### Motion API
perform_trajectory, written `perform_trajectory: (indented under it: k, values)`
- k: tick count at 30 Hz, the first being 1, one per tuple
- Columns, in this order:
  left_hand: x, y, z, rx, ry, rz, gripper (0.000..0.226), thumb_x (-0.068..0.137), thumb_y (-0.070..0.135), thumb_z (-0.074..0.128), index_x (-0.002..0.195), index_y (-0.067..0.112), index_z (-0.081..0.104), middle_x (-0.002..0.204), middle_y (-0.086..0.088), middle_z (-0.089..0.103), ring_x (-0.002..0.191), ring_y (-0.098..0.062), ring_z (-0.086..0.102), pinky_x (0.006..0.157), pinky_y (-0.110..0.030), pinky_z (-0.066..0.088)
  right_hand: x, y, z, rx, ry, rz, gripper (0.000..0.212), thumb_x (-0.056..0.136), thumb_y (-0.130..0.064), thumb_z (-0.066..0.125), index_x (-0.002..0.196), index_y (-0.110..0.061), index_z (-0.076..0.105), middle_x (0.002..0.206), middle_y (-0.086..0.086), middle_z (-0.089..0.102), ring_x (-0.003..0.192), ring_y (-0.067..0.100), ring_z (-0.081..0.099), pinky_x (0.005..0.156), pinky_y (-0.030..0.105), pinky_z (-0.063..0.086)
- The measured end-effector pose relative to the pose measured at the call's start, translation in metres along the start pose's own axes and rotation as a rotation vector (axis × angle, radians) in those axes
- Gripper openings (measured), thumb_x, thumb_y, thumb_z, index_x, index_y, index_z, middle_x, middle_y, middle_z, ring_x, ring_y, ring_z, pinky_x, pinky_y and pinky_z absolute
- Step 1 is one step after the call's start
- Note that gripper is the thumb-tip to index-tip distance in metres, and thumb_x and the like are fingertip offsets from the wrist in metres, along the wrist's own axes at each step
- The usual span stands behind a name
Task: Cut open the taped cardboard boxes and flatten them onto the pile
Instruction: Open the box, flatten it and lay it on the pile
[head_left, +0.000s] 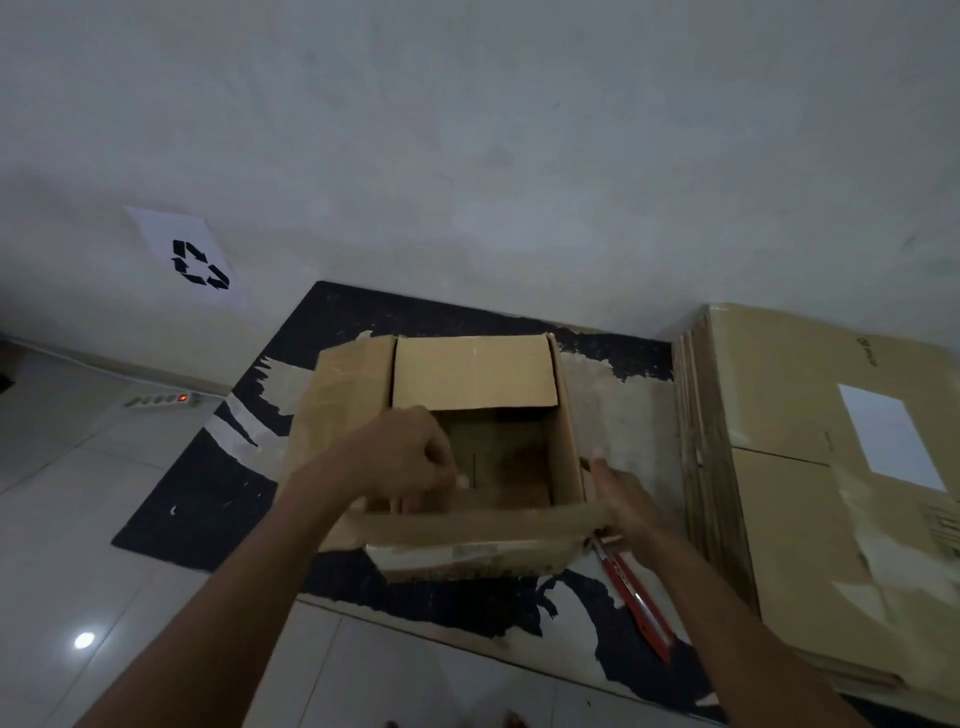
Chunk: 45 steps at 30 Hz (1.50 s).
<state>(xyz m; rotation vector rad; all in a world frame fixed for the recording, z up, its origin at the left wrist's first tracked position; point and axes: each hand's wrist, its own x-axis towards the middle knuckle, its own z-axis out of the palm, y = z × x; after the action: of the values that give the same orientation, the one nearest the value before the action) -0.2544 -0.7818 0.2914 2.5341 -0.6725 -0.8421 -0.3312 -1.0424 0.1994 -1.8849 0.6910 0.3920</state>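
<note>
An open brown cardboard box (475, 441) sits at the centre of the view on a worn black floor mat with torn pale patches (208, 499). Its far flap, at twelve o'clock, stands folded inward over the opening, and the left flap leans outward toward nine o'clock. The near flap, at six o'clock, is blurred and stretches across between the two hands.

The left hand (402, 454) reaches over the box's left rim with its fingers curled at the inner edge of the wall; whether they actually pinch the cardboard cannot be told. The right hand (621, 499) lies at the box's near right corner, at four o'clock, fingers fairly straight and pressed against the end of the near flap.

A red-handled utility cutter (636, 597) lies on the mat just beside the box at five o'clock, partly under the right forearm. At three o'clock a pile of flattened brown cardboard sheets (789, 467) is stacked, the top sheet bearing a white rectangular label. A white paper with a black recycling symbol (192, 260) hangs on the grey wall at ten o'clock, and a white power strip with a red light (163, 400) lies on the pale tiled floor at nine o'clock.
</note>
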Motion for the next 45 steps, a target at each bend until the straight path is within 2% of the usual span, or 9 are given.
perform_trajectory:
  k: [2,6,10,15,20,24,29,39,45]
  values:
    - [-0.009,0.002,0.031,0.114,-0.269,-0.051,0.035,0.084,0.041,0.074,0.113,0.022,0.066,0.099,0.005,0.069,0.088,-0.006,0.067,0.080,-0.026,0.056,-0.001,-0.004,0.002,-0.021,-0.021,0.004,0.069,0.099,-0.065,0.025,0.144,-0.018,0.046,0.135,0.016,0.056,0.102,0.026,0.059,0.087,0.041,0.049]
    - [0.001,0.000,0.103,0.372,-0.140,-0.142,0.086,0.074,0.043,0.079,0.146,0.021,0.039,0.146,-0.003,0.038,0.135,-0.026,0.037,0.113,-0.046,0.035,0.002,-0.003,0.011,-0.139,0.014,-0.112,0.071,0.094,-0.060,0.051,0.149,-0.017,0.038,0.148,0.010,0.047,0.129,0.029,0.049,0.102,0.040,0.043]
    - [0.007,-0.001,0.131,0.425,0.061,-0.179,0.032,0.092,0.043,0.061,0.117,0.023,0.059,0.113,0.000,0.060,0.101,-0.018,0.056,0.092,-0.034,0.045,0.007,0.002,0.021,-0.280,0.086,-0.147,0.049,0.102,-0.039,0.046,0.143,-0.013,0.043,0.137,0.012,0.055,0.119,0.029,0.057,0.100,0.040,0.047]
    - [0.005,0.000,0.139,0.440,0.233,-0.178,0.021,0.098,0.038,0.051,0.112,0.027,0.061,0.103,0.001,0.060,0.094,-0.018,0.055,0.087,-0.031,0.042,0.010,0.004,0.029,-0.322,0.129,-0.145,0.029,0.103,-0.025,0.042,0.127,-0.011,0.051,0.110,0.008,0.061,0.092,0.023,0.061,0.077,0.033,0.049]
    - [0.017,-0.014,0.132,0.418,-0.005,-0.122,0.045,0.083,0.051,0.068,0.120,0.027,0.058,0.109,0.003,0.062,0.098,-0.015,0.059,0.090,-0.034,0.048,0.017,-0.007,0.017,-0.447,0.126,-0.073,0.031,0.092,-0.028,0.057,0.120,-0.015,0.051,0.107,0.005,0.058,0.089,0.022,0.060,0.075,0.035,0.053]
    - [0.032,-0.022,0.101,-0.269,-0.245,-0.059,0.062,0.073,0.063,0.073,0.127,0.032,0.062,0.113,0.013,0.068,0.103,-0.005,0.065,0.088,-0.025,0.052,0.031,-0.025,0.014,-0.497,0.197,-0.037,0.054,0.091,-0.035,0.063,0.133,-0.011,0.038,0.130,0.012,0.042,0.111,0.030,0.051,0.091,0.044,0.049]
    - [0.092,-0.025,0.088,-0.264,-0.046,-0.165,0.026,0.103,0.027,0.048,0.118,0.011,0.061,0.110,-0.011,0.064,0.101,-0.024,0.062,0.079,-0.029,0.046,0.053,-0.041,0.029,-0.593,0.295,-0.181,0.069,0.092,-0.032,0.063,0.145,-0.018,0.021,0.146,0.018,0.033,0.134,0.037,0.038,0.108,0.051,0.039]
    - [0.138,-0.022,0.023,-0.087,0.831,0.148,0.063,0.086,0.003,0.067,0.145,0.010,0.045,0.147,-0.011,0.049,0.139,-0.026,0.041,0.116,-0.044,0.033,0.067,-0.036,0.037,-0.315,0.212,-0.229,0.052,0.087,0.005,0.064,0.134,-0.007,0.044,0.105,0.011,0.064,0.077,0.018,0.061,0.069,0.031,0.059]
    - [0.202,-0.034,-0.022,0.144,0.506,0.006,0.084,0.092,0.029,0.067,0.157,0.016,0.015,0.165,-0.005,0.013,0.153,-0.025,0.006,0.124,-0.047,0.000,0.066,-0.035,0.039,-0.315,0.211,-0.156,0.057,0.088,0.004,0.062,0.136,-0.015,0.039,0.111,0.008,0.054,0.079,0.010,0.047,0.069,0.020,0.052]
